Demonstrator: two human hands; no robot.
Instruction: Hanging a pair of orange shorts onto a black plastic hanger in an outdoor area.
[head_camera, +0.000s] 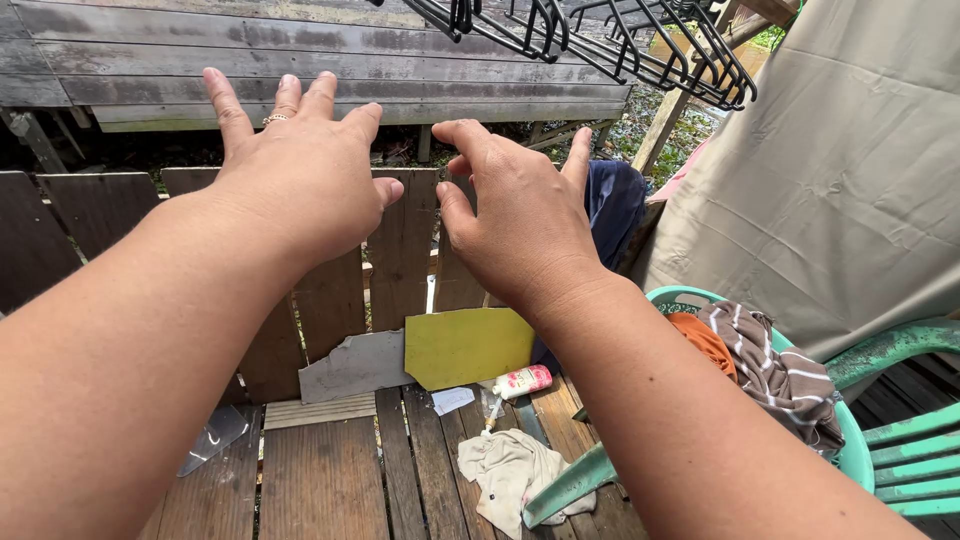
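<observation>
Reaching forward with both arms, you have your left hand (300, 170) and right hand (520, 225) raised side by side over the wooden fence (400, 260), both empty. The left hand's fingers (285, 100) are spread wide and flat, a ring on one of them; the right hand's fingers (465, 135) are curled loosely, like a claw, gripping nothing. What lies nearest them is the bunch of black hangers (620, 45) hanging above, close over the right fingertips but not touching, and a dark blue garment (615, 200) draped over the fence just beyond your right hand. The likely trouble, as I judge it, is snagging: the hangers sit packed together, so pulling one could drag its neighbours loose and drop them onto the deck (330, 480). The blue garment also looks only loosely hung and could slide off the far side if you tug it by one edge. Watch your right elbow as well, since it passes just above the green basket (855, 445) holding striped and orange clothes (770, 365). Both wrists are nearly straight, palms facing down and away, forearms rising from the lower corners.
</observation>
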